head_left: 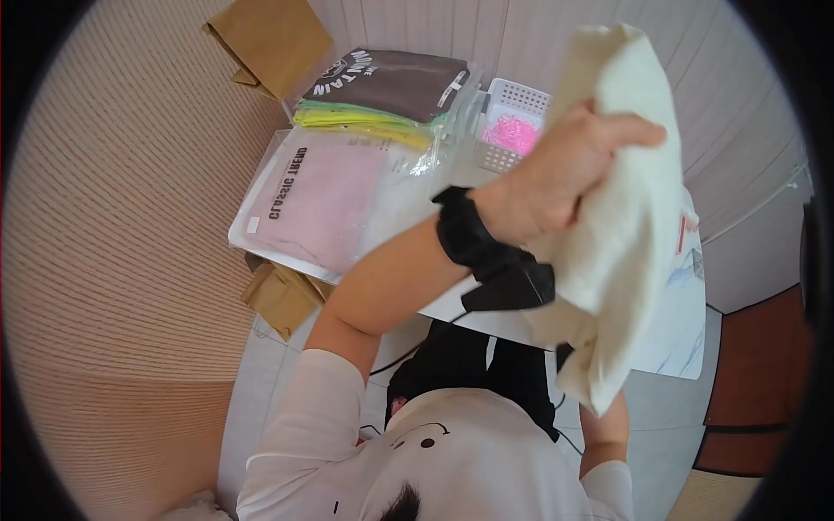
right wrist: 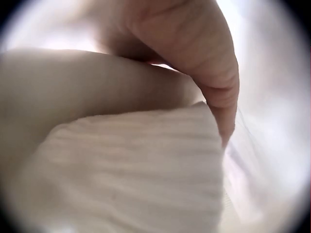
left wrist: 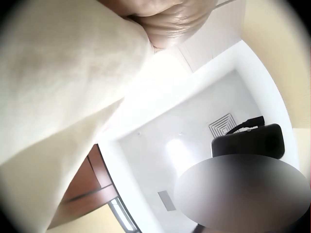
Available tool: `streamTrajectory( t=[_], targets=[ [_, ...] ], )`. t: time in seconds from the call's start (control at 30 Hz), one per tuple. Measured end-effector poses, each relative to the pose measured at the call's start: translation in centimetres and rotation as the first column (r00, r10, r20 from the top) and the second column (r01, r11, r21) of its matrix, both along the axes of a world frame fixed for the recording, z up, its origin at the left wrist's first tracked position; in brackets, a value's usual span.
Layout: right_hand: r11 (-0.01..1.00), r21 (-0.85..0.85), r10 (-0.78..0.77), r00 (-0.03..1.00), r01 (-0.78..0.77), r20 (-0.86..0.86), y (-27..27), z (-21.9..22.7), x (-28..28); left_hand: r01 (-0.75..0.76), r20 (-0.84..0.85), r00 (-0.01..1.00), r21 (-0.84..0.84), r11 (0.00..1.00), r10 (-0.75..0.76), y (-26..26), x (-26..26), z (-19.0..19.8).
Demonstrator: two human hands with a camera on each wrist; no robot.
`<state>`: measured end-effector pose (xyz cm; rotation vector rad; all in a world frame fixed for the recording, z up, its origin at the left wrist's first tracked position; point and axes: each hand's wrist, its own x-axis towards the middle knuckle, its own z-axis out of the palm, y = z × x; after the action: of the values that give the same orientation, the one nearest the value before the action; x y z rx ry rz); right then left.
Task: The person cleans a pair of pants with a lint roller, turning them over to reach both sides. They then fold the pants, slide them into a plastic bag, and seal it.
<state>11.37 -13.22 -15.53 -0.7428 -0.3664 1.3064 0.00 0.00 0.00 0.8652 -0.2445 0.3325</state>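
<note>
Above the right-hand side of the bench (head_left: 686,334), a pale cream cloth (head_left: 638,200) hangs in the air, its lower corner reaching past the front edge. The left hand (head_left: 565,165) grips the cloth near its upper part, fingers curled round it and thumb lying across the front. The right hand (right wrist: 194,53) is hidden behind the cloth in the head view; the right wrist view shows it closed narrowly on a gathered, ribbed-looking part of the fabric. The bench's front edge runs just before the person's dark trousers (head_left: 469,356), and white surface shows between the bagged clothes and the cloth. To its right, a marbled part reaches a rounded corner. Toward the wall stands a white perforated basket (head_left: 500,159), holding a loose heap of small pink pieces (head_left: 512,133), too small to tell apart. Left of it, clear bags hold folded garments: a pink one (head_left: 313,195) lies flat near the left edge, and a dark brown one (head_left: 387,82) tops a stack with yellow-green layers (head_left: 356,119). Brown paper (head_left: 274,43) stands behind the left end.
</note>
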Motion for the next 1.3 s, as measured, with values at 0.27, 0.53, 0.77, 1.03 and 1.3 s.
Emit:
streamTrajectory(
  t=[0.27,0.53,0.77,1.03,1.3],
  targets=[
    [0.880,-0.134,-0.417,0.875,0.457,0.245,-14.7,-1.4,10.9,0.041,-0.016,0.999,-0.053,0.998,-0.042,-4.4,0.5,-5.8],
    [0.746,-0.121,-0.146,0.337,0.655,0.930,-16.9,-4.5,16.5,-0.048,-0.543,0.839,-0.013,0.999,0.033,-5.3,0.8,-19.8],
    [0.325,-0.288,0.377,0.156,0.901,0.913,-17.8,-3.1,11.5,0.040,-0.700,0.652,0.415,0.909,0.291,-4.8,-4.5,-21.1],
    [0.415,-0.397,0.365,0.250,0.819,0.897,-18.8,-2.9,9.4,-0.024,-0.148,0.816,0.957,0.290,0.558,-6.1,-6.5,-20.0],
    [0.851,-0.044,-0.044,0.154,0.524,0.987,-7.2,3.5,6.4,-0.061,-0.347,0.870,0.631,0.773,0.352,-5.2,-3.9,-17.4]
  ],
)
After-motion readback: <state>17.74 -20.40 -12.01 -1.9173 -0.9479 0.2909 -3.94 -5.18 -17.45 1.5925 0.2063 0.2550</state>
